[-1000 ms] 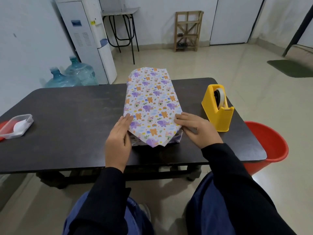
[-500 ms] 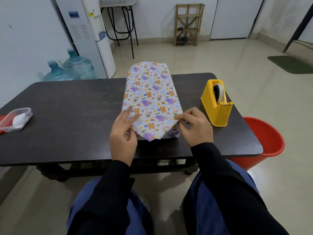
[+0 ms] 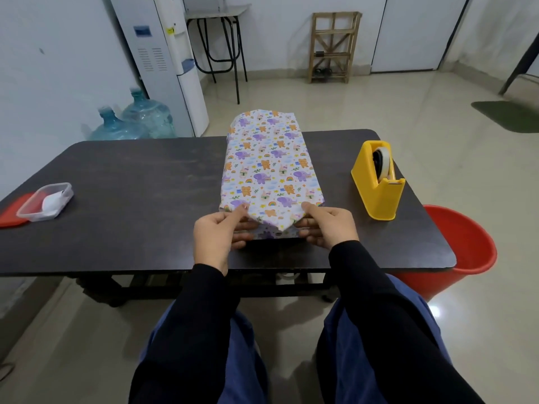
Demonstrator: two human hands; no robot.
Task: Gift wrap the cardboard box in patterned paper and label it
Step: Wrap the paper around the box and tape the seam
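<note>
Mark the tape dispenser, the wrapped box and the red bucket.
tape dispenser (image 3: 388, 201): head view, yellow front face.
wrapped box (image 3: 268, 164): head view, patterned top face.
red bucket (image 3: 463, 231): head view, inner wall.

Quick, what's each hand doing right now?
Left hand: pinches the patterned paper at its near left corner.
Right hand: pinches the same paper at its near right corner.

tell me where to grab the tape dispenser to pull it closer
Probably grip the dispenser across its flat yellow sides at the tall far end, right hand coming from above. The body is narrow and upright; the roll fills the top slot and the cutter sits at the low near end.
</note>
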